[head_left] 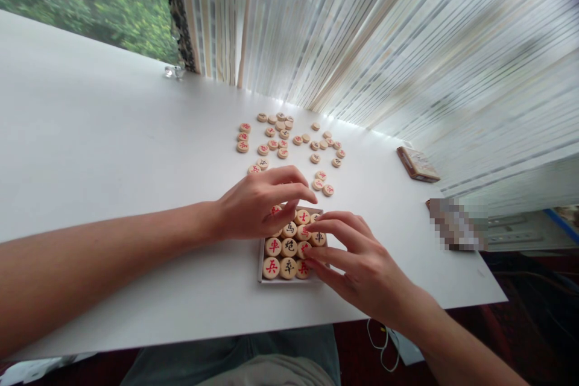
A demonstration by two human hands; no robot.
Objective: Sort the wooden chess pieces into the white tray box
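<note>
Head camera: close above the near edge of the tabletop (113,151)
Camera's facing: down and forward, toward the curtain (289,24) behind it

Chinese characters in red and black

In the box (283,281), red-lettered discs (271,268) read 兵, 車, 馬 and 士; black-lettered discs (288,268) read 卒, 馬, 車 and, probably, 炮. Loose discs (243,147) beyond are mostly too small to read.

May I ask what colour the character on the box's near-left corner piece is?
Red; the corner piece shows clearly in the head view.
</note>
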